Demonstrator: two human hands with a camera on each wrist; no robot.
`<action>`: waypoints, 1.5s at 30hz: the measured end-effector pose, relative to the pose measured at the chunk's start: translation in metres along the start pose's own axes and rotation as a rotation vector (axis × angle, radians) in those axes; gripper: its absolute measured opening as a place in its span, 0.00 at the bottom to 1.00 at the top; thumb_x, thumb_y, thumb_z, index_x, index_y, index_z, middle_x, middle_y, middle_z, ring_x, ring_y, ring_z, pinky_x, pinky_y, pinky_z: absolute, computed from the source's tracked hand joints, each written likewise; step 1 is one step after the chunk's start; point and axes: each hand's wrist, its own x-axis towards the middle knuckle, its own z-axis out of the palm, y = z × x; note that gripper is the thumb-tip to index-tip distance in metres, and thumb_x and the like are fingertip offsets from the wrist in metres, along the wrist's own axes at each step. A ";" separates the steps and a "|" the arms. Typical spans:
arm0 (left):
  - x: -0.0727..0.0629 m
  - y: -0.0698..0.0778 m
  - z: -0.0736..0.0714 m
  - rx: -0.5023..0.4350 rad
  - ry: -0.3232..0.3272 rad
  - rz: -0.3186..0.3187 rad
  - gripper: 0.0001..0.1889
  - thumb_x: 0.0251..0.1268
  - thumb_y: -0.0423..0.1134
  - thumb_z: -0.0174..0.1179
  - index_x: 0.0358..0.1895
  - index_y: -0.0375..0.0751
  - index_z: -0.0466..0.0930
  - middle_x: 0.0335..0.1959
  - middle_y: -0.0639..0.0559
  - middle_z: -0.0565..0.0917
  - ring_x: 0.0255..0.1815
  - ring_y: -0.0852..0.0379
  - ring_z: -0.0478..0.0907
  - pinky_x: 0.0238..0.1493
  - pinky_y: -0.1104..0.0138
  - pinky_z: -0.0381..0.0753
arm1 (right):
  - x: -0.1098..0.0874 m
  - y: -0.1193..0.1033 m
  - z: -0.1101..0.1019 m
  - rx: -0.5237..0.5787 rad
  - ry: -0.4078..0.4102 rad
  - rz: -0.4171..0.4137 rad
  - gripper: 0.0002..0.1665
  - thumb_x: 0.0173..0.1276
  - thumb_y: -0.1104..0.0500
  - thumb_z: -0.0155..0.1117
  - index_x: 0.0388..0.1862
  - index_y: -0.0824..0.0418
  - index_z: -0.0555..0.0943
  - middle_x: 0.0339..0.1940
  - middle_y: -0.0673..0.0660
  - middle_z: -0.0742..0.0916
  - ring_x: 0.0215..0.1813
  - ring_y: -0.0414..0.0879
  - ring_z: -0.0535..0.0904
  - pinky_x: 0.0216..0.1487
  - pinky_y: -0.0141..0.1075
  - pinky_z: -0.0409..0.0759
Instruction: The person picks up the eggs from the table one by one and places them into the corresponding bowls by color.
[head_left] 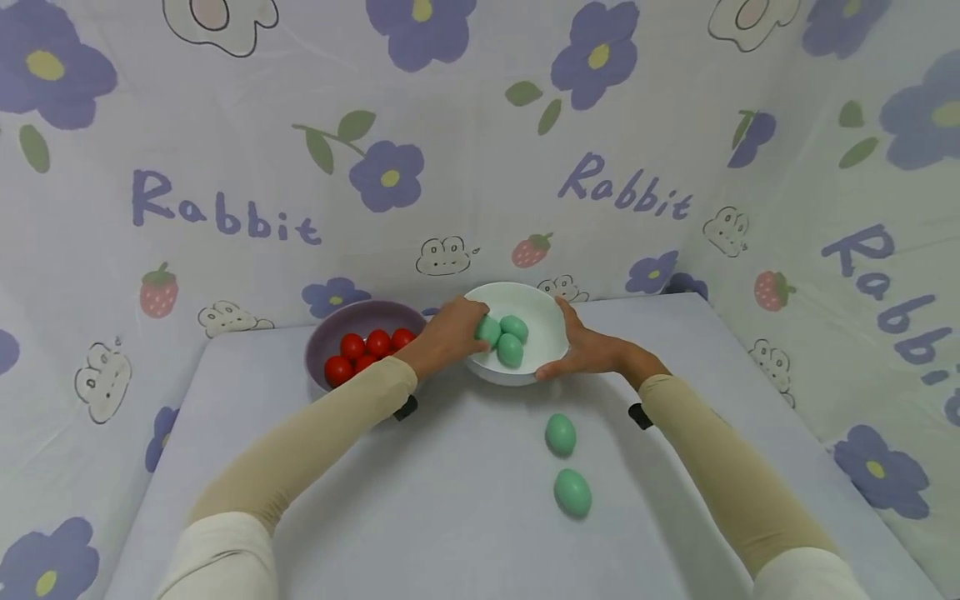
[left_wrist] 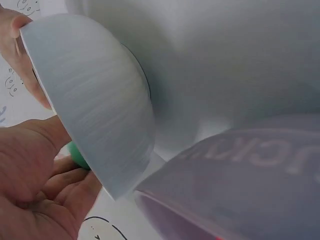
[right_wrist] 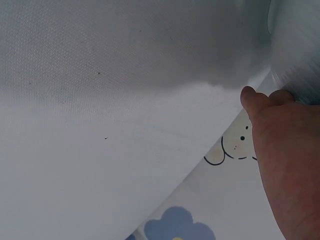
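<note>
A white bowl stands near the back of the table, with green eggs inside. My left hand reaches over its left rim and pinches one green egg between thumb and fingers; the left wrist view shows a sliver of this egg behind the rim. On the opposite side, my right hand grips the bowl, thumb toward the front and fingers toward the back. Only part of the bowl enters the right wrist view.
Left of the white bowl sits a purple bowl of red balls, partly covered by my left forearm. Two more green eggs lie on the white table in front. A patterned cloth hangs behind.
</note>
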 end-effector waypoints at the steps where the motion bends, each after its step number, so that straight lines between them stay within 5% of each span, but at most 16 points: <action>1: 0.001 0.000 0.001 0.003 -0.004 -0.004 0.22 0.65 0.41 0.77 0.58 0.35 0.84 0.42 0.49 0.87 0.43 0.52 0.77 0.49 0.63 0.81 | 0.000 0.000 0.001 0.004 0.000 -0.003 0.91 0.54 0.36 0.86 0.86 0.50 0.21 0.89 0.62 0.38 0.88 0.62 0.41 0.84 0.63 0.46; 5: 0.004 0.000 0.002 0.051 -0.019 -0.007 0.16 0.63 0.39 0.78 0.48 0.36 0.83 0.33 0.49 0.81 0.39 0.51 0.75 0.44 0.63 0.78 | -0.002 -0.002 0.001 0.000 -0.001 -0.009 0.90 0.54 0.37 0.86 0.86 0.51 0.21 0.89 0.63 0.38 0.87 0.63 0.41 0.83 0.64 0.46; 11: 0.013 0.006 0.007 0.149 -0.048 -0.017 0.19 0.61 0.35 0.78 0.52 0.36 0.83 0.43 0.47 0.84 0.46 0.50 0.79 0.53 0.61 0.82 | -0.005 -0.001 0.000 -0.015 0.012 0.026 0.91 0.53 0.34 0.85 0.86 0.51 0.21 0.89 0.63 0.37 0.88 0.63 0.39 0.84 0.64 0.46; 18: 0.022 0.009 0.018 0.202 -0.088 -0.074 0.19 0.60 0.36 0.79 0.52 0.38 0.83 0.46 0.46 0.84 0.45 0.50 0.81 0.52 0.61 0.85 | -0.006 0.000 0.003 -0.016 0.007 0.017 0.91 0.53 0.35 0.85 0.86 0.51 0.21 0.89 0.62 0.36 0.88 0.62 0.37 0.84 0.63 0.45; 37: 0.028 0.015 0.021 0.160 -0.122 -0.101 0.24 0.58 0.39 0.82 0.56 0.39 0.83 0.50 0.46 0.84 0.48 0.51 0.78 0.56 0.61 0.84 | -0.009 -0.002 -0.003 -0.004 0.006 0.016 0.91 0.53 0.34 0.85 0.86 0.53 0.21 0.88 0.65 0.36 0.88 0.64 0.37 0.84 0.64 0.44; 45: 0.021 0.010 0.014 0.093 -0.093 -0.086 0.25 0.62 0.44 0.79 0.58 0.38 0.82 0.48 0.46 0.82 0.48 0.49 0.78 0.51 0.60 0.84 | -0.006 -0.004 -0.002 -0.015 -0.004 0.002 0.91 0.54 0.34 0.84 0.85 0.53 0.20 0.88 0.66 0.36 0.88 0.64 0.37 0.84 0.63 0.44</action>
